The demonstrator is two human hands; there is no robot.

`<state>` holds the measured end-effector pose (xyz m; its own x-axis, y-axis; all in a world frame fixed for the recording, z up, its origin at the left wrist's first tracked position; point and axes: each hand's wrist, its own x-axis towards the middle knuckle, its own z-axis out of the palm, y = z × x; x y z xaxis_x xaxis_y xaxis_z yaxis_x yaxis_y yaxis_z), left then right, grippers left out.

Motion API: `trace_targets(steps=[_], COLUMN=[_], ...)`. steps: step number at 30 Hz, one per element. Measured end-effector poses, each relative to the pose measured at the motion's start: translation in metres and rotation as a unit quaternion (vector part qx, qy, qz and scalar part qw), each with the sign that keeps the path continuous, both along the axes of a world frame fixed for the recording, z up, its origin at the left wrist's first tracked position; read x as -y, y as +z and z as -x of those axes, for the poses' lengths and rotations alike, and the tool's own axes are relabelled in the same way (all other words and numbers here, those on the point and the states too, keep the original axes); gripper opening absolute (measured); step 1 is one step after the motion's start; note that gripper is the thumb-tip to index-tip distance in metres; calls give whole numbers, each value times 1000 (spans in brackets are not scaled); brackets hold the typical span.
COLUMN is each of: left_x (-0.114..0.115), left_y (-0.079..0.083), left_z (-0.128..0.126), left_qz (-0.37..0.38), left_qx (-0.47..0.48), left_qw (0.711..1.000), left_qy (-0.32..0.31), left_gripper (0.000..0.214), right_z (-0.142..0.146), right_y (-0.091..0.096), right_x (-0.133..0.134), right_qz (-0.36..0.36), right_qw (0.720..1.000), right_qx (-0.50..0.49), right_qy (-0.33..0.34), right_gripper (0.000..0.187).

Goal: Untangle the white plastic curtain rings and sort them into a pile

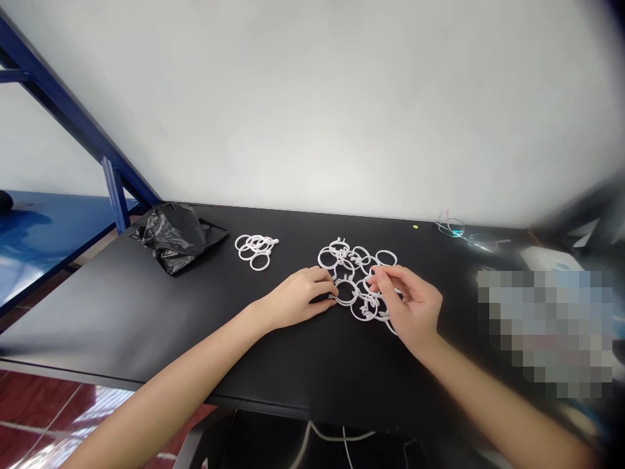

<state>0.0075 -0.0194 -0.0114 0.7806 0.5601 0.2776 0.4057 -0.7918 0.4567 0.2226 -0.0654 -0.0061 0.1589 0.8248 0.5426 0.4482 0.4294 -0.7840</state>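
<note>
A loose pile of white plastic rings with small clip-like ends, much like curtain rings (364,319), lies spread on the black table. My left hand (305,293) is at the pile's left side, thumb and fingers closed on the small end of one ring (346,281). Over the right side of the pile, my right hand (413,303) has thumb and forefinger pinched on another ring, which it partly hides. A smaller group of the same rings (260,262) sits apart, to the left and farther back.
A crumpled black plastic bag (176,238) rests at the table's back left. Eyeglasses (452,228) lie near the wall at the back right. On the right is a blurred-out item (547,332). A blue metal frame (73,120) rises at left; cables (336,438) hang below the front edge.
</note>
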Motion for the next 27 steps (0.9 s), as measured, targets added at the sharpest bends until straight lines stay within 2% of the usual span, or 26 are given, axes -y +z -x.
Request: trace_targets(steps=[4,8,16,18,23,27], left_x=[0,1,1,1,2,0], left_y=[-2,0,10,10,11,11], left_z=[1,1,2,1,0,1], left_qz=[31,88,294,321,360,395], left_qx=[30,104,241,253,276,304], left_qw=[999,991,923,910,889,865], left_qy=[2,16,66,69,61,58], left_gripper=[16,12,15,16,14,14], right_z=[2,1,2,4,3,1], right_y=[0,-2,1,2,3,3], right_x=[2,1,-1,-1,-1,0], right_qz=[-10,-12,0,11,58,89], right_qw=[999,999,998,996,992,979], right_qx=[18,18,35,41,13,0], right_qy=[30,23,56,74,113,184], right_gripper=[9,8,7,8,25,34])
